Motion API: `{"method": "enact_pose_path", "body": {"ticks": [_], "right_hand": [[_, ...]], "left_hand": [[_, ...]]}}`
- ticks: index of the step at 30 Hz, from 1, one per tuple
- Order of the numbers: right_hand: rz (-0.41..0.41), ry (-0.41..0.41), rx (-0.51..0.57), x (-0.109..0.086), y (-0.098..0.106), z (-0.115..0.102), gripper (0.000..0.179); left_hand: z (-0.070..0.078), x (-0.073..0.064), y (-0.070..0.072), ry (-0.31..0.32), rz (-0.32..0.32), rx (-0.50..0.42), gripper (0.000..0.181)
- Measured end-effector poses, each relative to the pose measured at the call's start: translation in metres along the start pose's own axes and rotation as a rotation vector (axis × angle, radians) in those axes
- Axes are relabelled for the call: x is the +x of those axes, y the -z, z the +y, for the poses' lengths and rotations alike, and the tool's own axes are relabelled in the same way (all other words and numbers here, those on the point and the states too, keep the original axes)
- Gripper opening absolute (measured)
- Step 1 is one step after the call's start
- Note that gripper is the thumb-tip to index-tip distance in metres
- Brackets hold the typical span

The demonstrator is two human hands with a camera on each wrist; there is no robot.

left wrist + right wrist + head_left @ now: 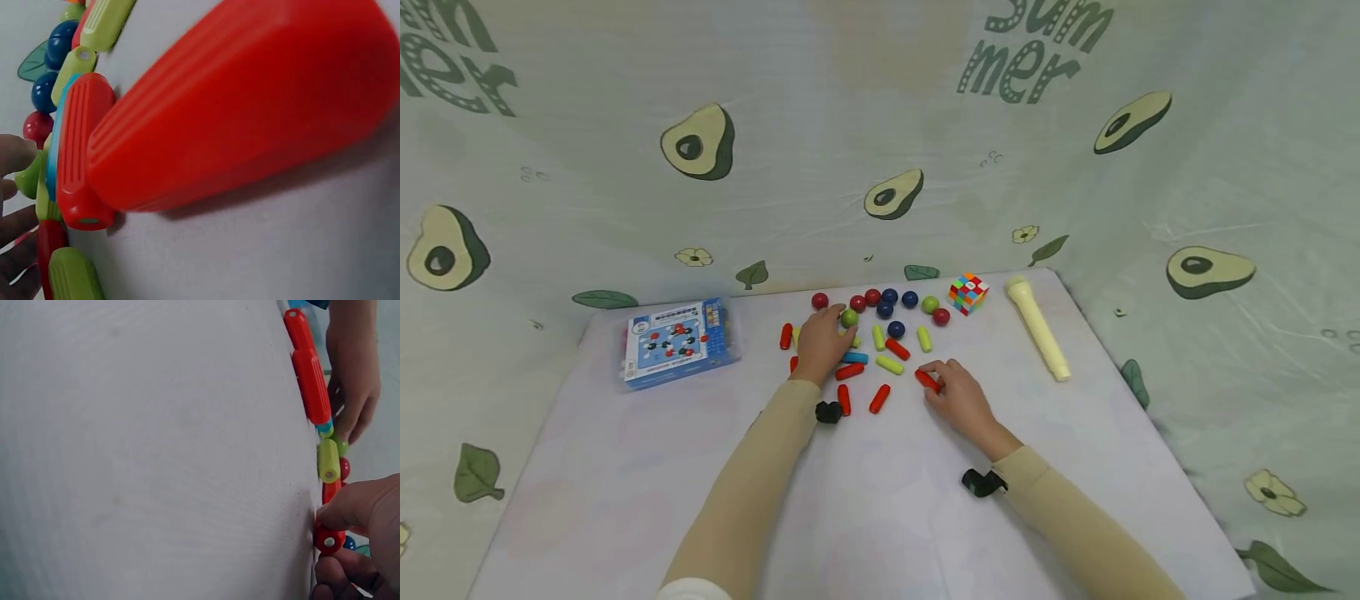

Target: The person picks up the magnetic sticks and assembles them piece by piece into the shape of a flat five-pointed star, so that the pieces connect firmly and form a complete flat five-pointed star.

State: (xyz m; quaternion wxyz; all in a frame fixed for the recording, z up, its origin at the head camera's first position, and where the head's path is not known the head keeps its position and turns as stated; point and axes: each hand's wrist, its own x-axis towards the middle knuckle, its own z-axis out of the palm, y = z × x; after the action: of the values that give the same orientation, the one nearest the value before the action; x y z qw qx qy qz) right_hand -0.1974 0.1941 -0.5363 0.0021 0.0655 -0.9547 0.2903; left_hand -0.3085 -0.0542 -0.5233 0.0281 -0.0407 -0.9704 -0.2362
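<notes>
My left hand (822,337) reaches among the pieces near the back of the table, fingers and thumb around a light green ball (849,317). In the left wrist view the same green ball (29,179) sits by the thumb. A red ridged rod (927,380) is pinched between thumb and fingers of my right hand (958,400). The right wrist view shows the white-tipped end of that red rod (329,540), low at the table surface. Around the left hand lie a blue rod (854,357), several red rods (879,398) and yellow-green rods (890,365).
Red balls (872,297) and dark blue balls (910,299) lie along the back, beside a colourful puzzle cube (967,293). A pale yellow stick (1038,328) rests at the right. On the left stands a boxed molecule model set (677,343). An avocado-print curtain (805,167) hangs behind.
</notes>
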Motion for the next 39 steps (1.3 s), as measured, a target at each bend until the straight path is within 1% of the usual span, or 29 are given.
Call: {"method": "enact_pose_path", "body": {"ticks": [4, 11, 15, 21, 25, 33, 39], "right_hand": [[0.005, 0.001, 0.003, 0.0, -0.001, -0.002, 0.035], [0.013, 0.008, -0.001, 0.0, -0.001, -0.001, 0.036], [0.012, 0.016, 0.005, 0.0, -0.002, -0.002, 0.035], [0.007, 0.022, 0.011, 0.0, -0.001, -0.002, 0.035], [0.012, 0.025, 0.01, 0.0, 0.001, 0.0, 0.035], [0.003, 0.007, 0.022, 0.0, 0.002, -0.003, 0.036], [-0.019, 0.009, 0.02, -0.001, 0.0, -0.005, 0.036]], "left_hand": [[0.001, 0.003, -0.002, -0.004, 0.002, 0.027, 0.056], [0.003, 0.006, -0.003, -0.012, 0.016, 0.055, 0.049], [0.001, 0.006, -0.002, -0.004, 0.03, 0.028, 0.045], [0.0, 0.004, 0.0, -0.007, 0.025, -0.018, 0.045], [0.002, 0.001, 0.002, -0.044, 0.036, -0.023, 0.044], [0.003, -0.011, 0.009, -0.123, 0.049, 0.026, 0.044], [0.001, -0.021, 0.013, -0.147, 0.055, 0.006, 0.044]]}}
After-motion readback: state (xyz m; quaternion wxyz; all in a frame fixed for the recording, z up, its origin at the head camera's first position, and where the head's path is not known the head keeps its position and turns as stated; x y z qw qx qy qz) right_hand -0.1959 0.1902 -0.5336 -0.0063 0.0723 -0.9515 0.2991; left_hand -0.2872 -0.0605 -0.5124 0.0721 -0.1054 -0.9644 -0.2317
